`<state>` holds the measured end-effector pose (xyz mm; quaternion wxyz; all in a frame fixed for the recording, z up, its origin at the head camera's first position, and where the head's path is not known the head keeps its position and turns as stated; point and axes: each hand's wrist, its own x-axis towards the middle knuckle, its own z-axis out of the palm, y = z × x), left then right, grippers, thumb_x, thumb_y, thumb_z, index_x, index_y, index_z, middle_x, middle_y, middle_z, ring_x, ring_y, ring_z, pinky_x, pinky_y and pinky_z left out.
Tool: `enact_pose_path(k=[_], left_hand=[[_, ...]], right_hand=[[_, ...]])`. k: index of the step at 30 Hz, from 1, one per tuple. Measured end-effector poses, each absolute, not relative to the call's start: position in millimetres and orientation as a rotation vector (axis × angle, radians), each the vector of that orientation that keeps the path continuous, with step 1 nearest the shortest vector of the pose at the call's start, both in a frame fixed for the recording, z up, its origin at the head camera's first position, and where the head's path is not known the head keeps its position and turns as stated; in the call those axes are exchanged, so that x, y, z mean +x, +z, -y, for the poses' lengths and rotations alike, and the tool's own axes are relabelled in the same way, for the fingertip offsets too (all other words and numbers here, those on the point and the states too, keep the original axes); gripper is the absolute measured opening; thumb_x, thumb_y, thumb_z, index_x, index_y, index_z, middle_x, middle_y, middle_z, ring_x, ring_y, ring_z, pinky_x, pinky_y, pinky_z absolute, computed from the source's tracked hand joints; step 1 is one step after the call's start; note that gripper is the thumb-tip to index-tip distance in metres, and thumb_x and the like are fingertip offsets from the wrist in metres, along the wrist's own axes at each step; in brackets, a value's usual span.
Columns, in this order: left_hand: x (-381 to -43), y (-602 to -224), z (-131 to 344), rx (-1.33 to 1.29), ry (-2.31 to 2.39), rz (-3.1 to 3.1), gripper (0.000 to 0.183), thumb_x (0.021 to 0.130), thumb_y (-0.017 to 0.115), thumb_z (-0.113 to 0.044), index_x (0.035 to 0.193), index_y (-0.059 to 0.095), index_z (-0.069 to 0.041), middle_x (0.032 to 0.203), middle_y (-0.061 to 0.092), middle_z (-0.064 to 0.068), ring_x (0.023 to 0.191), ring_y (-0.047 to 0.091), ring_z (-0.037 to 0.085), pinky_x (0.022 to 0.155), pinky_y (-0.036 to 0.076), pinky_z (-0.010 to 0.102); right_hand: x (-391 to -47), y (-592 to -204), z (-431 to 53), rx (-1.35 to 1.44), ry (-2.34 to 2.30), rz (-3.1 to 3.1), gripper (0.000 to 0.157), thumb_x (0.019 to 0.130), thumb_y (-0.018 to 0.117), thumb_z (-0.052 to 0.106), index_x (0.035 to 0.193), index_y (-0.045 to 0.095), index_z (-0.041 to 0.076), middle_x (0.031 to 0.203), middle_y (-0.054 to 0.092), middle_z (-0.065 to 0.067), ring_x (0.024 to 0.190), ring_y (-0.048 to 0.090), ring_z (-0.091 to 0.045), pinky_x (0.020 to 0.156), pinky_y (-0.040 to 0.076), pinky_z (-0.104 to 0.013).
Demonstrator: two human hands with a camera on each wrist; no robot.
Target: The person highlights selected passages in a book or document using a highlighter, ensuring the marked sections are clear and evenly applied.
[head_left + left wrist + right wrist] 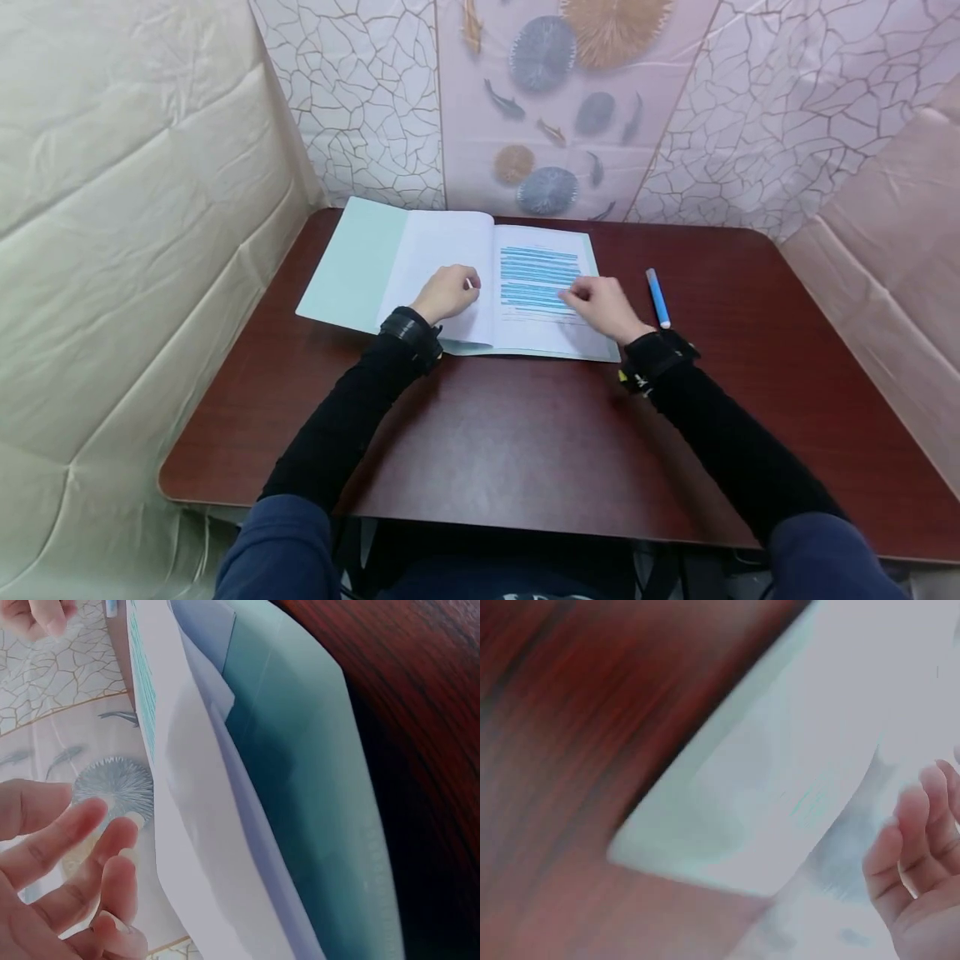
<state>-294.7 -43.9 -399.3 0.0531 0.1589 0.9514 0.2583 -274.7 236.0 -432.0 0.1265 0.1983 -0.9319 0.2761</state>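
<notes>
A light green folder lies spread on the table, with white pages inside. Blue highlighted lines cover much of the right page. My left hand hovers over the left page; in the left wrist view, its fingers are loosely bent with nothing between them. Over the right page's outer edge is my right hand, its fingers also relaxed and holding nothing. A blue marker lies to the right of the folder. The lower edges of the pages stand apart from the green cover.
The dark red-brown table has its front edge near the person's body. A patterned sheet hangs behind it, and a pale quilted cover rises at the left. A pinkish cover stands along the right side.
</notes>
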Motion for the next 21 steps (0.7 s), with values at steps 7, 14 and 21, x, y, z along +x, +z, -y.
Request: enact_pose_path(k=[7, 14, 21], left_hand=[[-292.6, -395.8, 49.4, 0.436, 0.791, -2.912, 0.021, 0.094, 0.054, -0.015, 0.107, 0.068, -0.006, 0.104, 0.067, 0.012, 0.09, 0.06, 0.024, 0.073, 0.048, 0.032], [-292.2, -391.7, 53.4, 0.468, 0.798, -2.948, 0.019, 0.092, 0.054, -0.013, 0.101, 0.068, -0.005, 0.102, 0.068, 0.013, 0.089, 0.061, 0.025, 0.073, 0.048, 0.033], [-288.6, -393.6, 59.2, 0.416, 0.87, -2.972, 0.015, 0.093, 0.054, -0.014, 0.091, 0.065, -0.005, 0.088, 0.065, 0.01, 0.072, 0.056, 0.021, 0.057, 0.04, 0.025]], right_hand=[[-262.0, -424.2, -165.9, 0.979, 0.453, 2.724, 0.026, 0.089, 0.067, 0.036, 0.084, 0.065, 0.01, 0.072, 0.064, -0.002, 0.062, 0.052, -0.014, 0.059, 0.04, -0.027], [-258.0, -421.5, -121.4, 1.182, 0.127, 2.546, 0.032, 0.084, 0.072, 0.038, 0.086, 0.062, 0.008, 0.071, 0.058, -0.003, 0.06, 0.056, -0.019, 0.054, 0.044, -0.033], [-257.8, -432.2, -96.0, 1.248, -0.05, 2.442, 0.033, 0.079, 0.073, 0.037, 0.092, 0.061, 0.009, 0.081, 0.064, -0.004, 0.066, 0.064, -0.024, 0.059, 0.053, -0.039]])
